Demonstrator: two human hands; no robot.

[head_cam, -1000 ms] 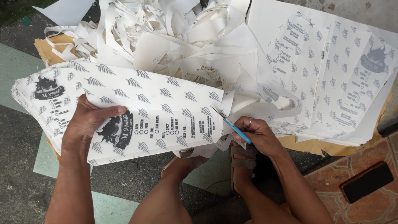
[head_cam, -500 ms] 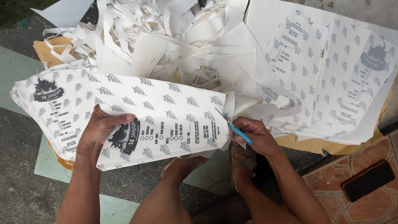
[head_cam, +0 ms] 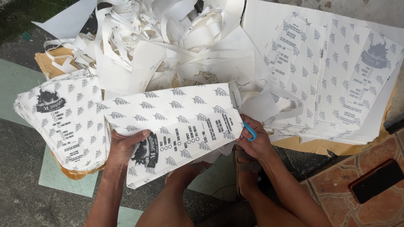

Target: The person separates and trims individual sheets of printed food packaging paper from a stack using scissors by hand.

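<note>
Head view: left hand (head_cam: 126,147) grips white printed sheet (head_cam: 176,126); right hand (head_cam: 254,138) clasps blue-handled scissors (head_cam: 250,131)

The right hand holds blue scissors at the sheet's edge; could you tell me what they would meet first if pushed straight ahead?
The right hand would likely drive the scissors into the printed sheet.

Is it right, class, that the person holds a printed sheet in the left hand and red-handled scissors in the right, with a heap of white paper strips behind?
Not quite: the scissors have blue handles, not red, as the head view shows. The rest stands: the left hand holds the printed sheet, the right hand has the scissors, and the heap of white paper strips lies behind.
</note>
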